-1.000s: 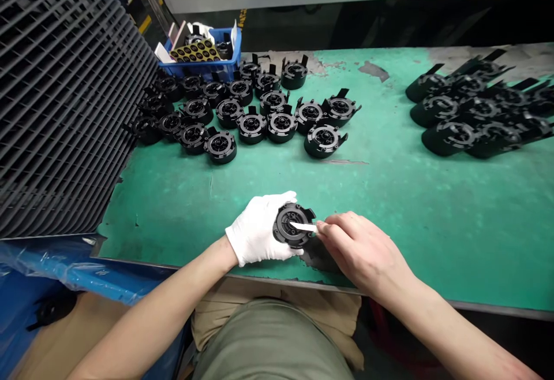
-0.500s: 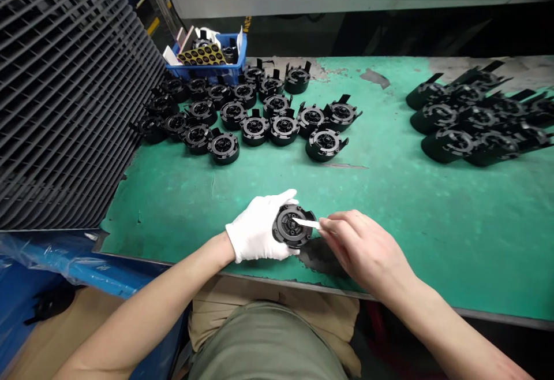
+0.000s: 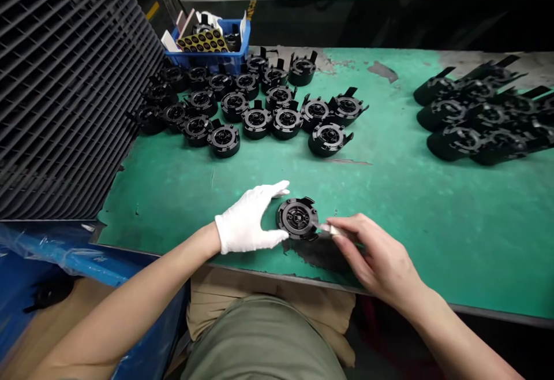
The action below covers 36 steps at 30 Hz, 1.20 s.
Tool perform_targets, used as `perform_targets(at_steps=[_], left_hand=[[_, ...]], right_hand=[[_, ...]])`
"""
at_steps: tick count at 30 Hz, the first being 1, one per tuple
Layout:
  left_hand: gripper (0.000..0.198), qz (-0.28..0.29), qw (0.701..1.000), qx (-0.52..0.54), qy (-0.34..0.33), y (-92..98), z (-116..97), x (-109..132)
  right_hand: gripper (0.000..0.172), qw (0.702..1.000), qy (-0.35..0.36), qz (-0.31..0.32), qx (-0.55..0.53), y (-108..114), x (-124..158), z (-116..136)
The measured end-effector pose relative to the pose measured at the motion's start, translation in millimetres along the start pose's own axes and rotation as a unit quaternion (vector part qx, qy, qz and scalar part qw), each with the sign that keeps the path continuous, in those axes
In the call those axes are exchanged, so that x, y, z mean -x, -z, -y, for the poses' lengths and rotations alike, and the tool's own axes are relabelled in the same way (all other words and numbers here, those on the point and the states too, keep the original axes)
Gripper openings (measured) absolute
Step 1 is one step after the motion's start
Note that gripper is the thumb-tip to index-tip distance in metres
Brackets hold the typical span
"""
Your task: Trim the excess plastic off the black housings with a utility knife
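A round black plastic housing [image 3: 298,218] lies face up near the table's front edge, ribs and holes showing in its centre. Just left of it is my left hand [image 3: 249,218] in a white glove, fingers and thumb spread. The thumb tip reaches the housing's lower left rim; whether it touches I cannot tell. On the other side, my bare right hand [image 3: 374,253] pinches a thin, pale, blade-like tool [image 3: 328,228], its tip blurred at the housing's right rim. Most of the tool's handle is hidden in the fingers.
Several similar black housings [image 3: 224,139] stand behind on the green table [image 3: 182,195], and another group [image 3: 459,137] at the right. A blue bin [image 3: 208,60] with parts and a yellow-black sticker sheet is at the back left. Stacked black grid trays [image 3: 64,97] rise along the left.
My left hand has let go of the housing and moved slightly left, opening. The tool's tip has gone from the housing's centre to its right rim, and my right hand shifted right.
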<state>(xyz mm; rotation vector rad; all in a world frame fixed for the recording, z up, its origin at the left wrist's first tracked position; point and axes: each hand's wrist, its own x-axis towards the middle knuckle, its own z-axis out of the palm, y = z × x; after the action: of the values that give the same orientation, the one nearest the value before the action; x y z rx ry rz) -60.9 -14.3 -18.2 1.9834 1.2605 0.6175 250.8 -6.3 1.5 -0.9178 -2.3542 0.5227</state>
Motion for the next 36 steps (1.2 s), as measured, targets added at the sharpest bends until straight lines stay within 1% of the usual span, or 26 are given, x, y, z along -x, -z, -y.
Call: perform_targets(at_steps=[2, 3, 4, 7, 8, 9, 12, 15, 24, 31, 34, 36], left_hand=[[0.118, 0.005, 1.0, -0.012, -0.007, -3.4, -3, -1], [0.118, 0.0, 1.0, -0.021, -0.012, -6.3, -5, -4], [0.11, -0.006, 0.999, -0.025, -0.018, -9.5, -8, -9], [0.068, -0.014, 0.999, -0.024, -0.024, -18.0, -15, -20], [0.06, -0.015, 0.999, -0.024, -0.024, -19.7, -16, -23], [0.058, -0.02, 0.999, -0.026, -0.021, -20.9, -16, -24], [0.066, -0.04, 0.999, -0.032, -0.013, -22.3, -15, -22], [0.068, -0.041, 0.999, -0.034, -0.013, -22.7, -13, -20], [0.064, -0.04, 0.999, -0.034, -0.005, -21.4, -18, -20], [0.06, -0.04, 0.999, -0.018, 0.011, -19.4, -21, -21], [0.064, -0.047, 0.999, -0.009, 0.015, -21.4, -19, -19], [0.073, -0.061, 0.998, -0.007, 0.014, -25.4, -16, -16]], right_hand=[[0.025, 0.999, -0.015, -0.003, 0.034, 1, 2, -3], [0.024, 0.999, -0.011, 0.003, 0.045, 1, 2, -4], [0.024, 0.999, 0.0, 0.011, 0.052, 1, 1, -4], [0.027, 0.997, 0.032, 0.027, 0.06, 0, -1, 3], [0.028, 0.997, 0.034, 0.028, 0.064, -1, -1, 6], [0.029, 0.997, 0.034, 0.028, 0.069, -1, -1, 9], [0.031, 0.996, 0.029, 0.031, 0.082, -1, 0, 14], [0.031, 0.995, 0.033, 0.03, 0.088, -3, 1, 15], [0.031, 0.993, 0.026, 0.035, 0.113, -4, 1, 17], [0.027, 0.983, 0.051, 0.046, 0.169, -2, -1, 15], [0.027, 0.979, 0.068, 0.044, 0.19, -1, -4, 13], [0.026, 0.976, 0.071, 0.044, 0.203, 0, -7, 10]])
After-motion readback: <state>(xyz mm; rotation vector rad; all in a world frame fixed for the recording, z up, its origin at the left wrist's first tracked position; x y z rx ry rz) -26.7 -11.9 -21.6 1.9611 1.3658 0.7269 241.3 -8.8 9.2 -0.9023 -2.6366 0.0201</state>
